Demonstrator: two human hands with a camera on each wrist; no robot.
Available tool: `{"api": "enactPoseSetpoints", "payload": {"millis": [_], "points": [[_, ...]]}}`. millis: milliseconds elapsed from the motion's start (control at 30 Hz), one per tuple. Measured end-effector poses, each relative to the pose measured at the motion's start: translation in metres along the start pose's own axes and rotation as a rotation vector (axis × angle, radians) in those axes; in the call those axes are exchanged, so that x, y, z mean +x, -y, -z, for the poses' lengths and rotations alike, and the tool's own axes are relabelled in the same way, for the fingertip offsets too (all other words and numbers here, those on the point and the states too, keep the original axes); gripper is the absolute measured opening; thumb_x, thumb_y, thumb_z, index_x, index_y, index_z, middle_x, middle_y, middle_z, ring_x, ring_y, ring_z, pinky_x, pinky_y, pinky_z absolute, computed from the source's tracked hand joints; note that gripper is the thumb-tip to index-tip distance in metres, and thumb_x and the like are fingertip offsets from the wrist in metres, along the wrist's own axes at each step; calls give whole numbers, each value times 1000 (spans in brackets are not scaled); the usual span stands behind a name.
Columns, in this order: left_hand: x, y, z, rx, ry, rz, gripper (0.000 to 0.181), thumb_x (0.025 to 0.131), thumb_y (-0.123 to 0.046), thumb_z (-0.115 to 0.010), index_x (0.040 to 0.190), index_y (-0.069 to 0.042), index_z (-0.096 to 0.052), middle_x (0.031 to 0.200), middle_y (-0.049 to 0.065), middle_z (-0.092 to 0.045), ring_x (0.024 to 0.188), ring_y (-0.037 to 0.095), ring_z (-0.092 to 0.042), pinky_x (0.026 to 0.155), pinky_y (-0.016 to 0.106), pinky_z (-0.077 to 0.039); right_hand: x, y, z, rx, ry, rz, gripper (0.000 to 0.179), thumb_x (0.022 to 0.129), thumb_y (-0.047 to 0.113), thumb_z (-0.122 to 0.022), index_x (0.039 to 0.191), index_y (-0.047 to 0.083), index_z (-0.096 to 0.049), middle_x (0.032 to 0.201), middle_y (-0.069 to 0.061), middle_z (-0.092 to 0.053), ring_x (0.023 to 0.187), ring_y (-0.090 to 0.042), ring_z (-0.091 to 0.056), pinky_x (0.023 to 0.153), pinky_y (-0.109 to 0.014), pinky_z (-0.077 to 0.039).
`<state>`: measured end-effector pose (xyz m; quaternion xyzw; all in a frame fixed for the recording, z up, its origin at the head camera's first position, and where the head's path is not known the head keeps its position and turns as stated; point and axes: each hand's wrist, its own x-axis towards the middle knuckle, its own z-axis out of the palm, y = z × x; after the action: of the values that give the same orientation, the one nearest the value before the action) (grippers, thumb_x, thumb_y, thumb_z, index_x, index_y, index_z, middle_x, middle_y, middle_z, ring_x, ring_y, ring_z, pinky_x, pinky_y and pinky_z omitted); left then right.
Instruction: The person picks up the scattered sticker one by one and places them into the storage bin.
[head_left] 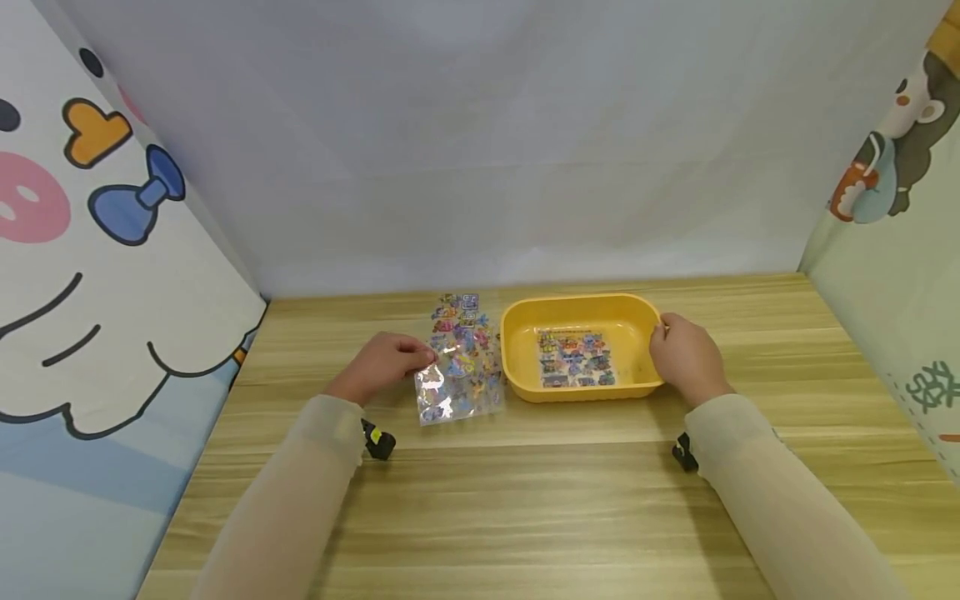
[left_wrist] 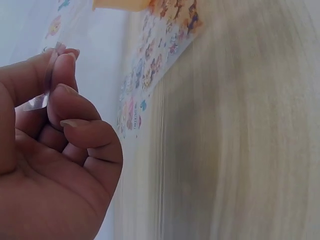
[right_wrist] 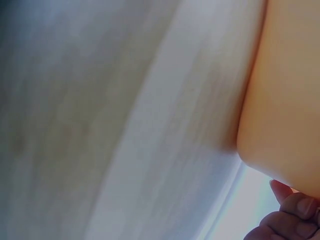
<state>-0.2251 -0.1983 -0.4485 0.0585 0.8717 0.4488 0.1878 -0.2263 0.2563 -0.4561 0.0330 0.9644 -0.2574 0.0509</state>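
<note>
Between thumb and fingertips, my left hand (head_left: 384,364) pinches a clear sticker sheet (head_left: 459,396) printed with small colourful figures and shining with glare. The left wrist view shows the edge of that sheet (left_wrist: 50,75) bent between the fingers. Partly beneath it on the table lies another sticker sheet (head_left: 457,310), its lower part covered. To the right stands a yellow plastic basin (head_left: 581,395) with a sticker sheet (head_left: 576,358) flat on its bottom. My right hand (head_left: 690,358) grips the basin's right rim; in the right wrist view its curled fingers (right_wrist: 290,222) show below the basin wall (right_wrist: 285,90).
Everything stands on a wood-grain table (head_left: 525,508). A pale cloth wall (head_left: 525,167) rises right behind the basin. Cartoon-printed panels (head_left: 82,333) border the left and right sides. Black wrist-camera mounts (head_left: 378,442) hang under both sleeves.
</note>
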Motion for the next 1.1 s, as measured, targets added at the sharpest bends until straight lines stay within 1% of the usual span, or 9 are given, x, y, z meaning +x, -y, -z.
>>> {"api": "enactPoseSetpoints", "payload": {"millis": [167,300,400,467,567,667,767,833,1100], "points": [[2,-6,-2,-53,8,-2,25,103,-30,-67,110,-10,-79,89,7,-66,77,20,-51,78,42,-46,-1,-1,1,-4,-9,0,54,109,21,-30,147,-15,-41,144,-37,-48,128,-53,-50,107,-65,-39],[6,-11,-6,-83,22,-10,31,103,-33,-66,92,-4,-71,78,6,-57,68,20,-44,75,40,-41,-2,0,1,-2,-8,0,54,108,21,-30,147,-15,-41,143,-37,-48,127,-52,-52,106,-65,-39],[10,-16,-9,-84,21,-15,38,103,-35,-66,80,-5,-59,75,4,-54,66,19,-41,73,38,-39,-2,1,1,-1,-9,0,54,108,21,-30,147,-15,-42,143,-37,-49,125,-52,-53,106,-65,-40],[12,-21,-11,-79,18,-20,37,104,-34,-65,78,-9,-58,72,3,-52,66,19,-40,71,37,-38,-2,1,0,-2,-11,1,53,108,21,-30,146,-15,-42,142,-36,-50,124,-51,-54,105,-65,-40],[15,-31,-12,-61,27,-30,36,104,-35,-64,79,-10,-59,72,3,-51,67,20,-40,72,38,-38,-3,1,0,0,-13,0,53,109,21,-31,146,-15,-43,142,-36,-50,123,-51,-54,104,-65,-41],[20,-41,-13,-62,39,-35,33,104,-36,-65,82,-11,-63,76,4,-53,73,22,-45,79,43,-45,-3,1,0,3,-16,-1,53,108,21,-30,146,-14,-43,142,-36,-51,123,-51,-55,104,-64,-42],[26,-49,-15,-79,50,-37,31,103,-34,-66,82,-11,-63,92,2,-66,81,22,-51,89,51,-47,-3,2,0,4,-15,-1,53,108,21,-30,146,-13,-44,141,-35,-52,122,-50,-56,103,-64,-42],[31,-55,-17,-80,61,-51,28,104,-32,-65,85,-11,-66,102,2,-69,85,22,-53,90,52,-47,-3,2,0,6,-14,-4,53,108,21,-30,146,-13,-44,141,-35,-52,122,-50,-56,103,-64,-42],[44,-76,-27,-53,57,-47,22,105,-30,-64,96,-11,-74,97,13,-68,75,27,-51,79,52,-47,-1,3,0,-1,-24,-4,53,108,21,-30,146,-14,-43,142,-36,-51,125,-51,-54,105,-64,-40]]}}
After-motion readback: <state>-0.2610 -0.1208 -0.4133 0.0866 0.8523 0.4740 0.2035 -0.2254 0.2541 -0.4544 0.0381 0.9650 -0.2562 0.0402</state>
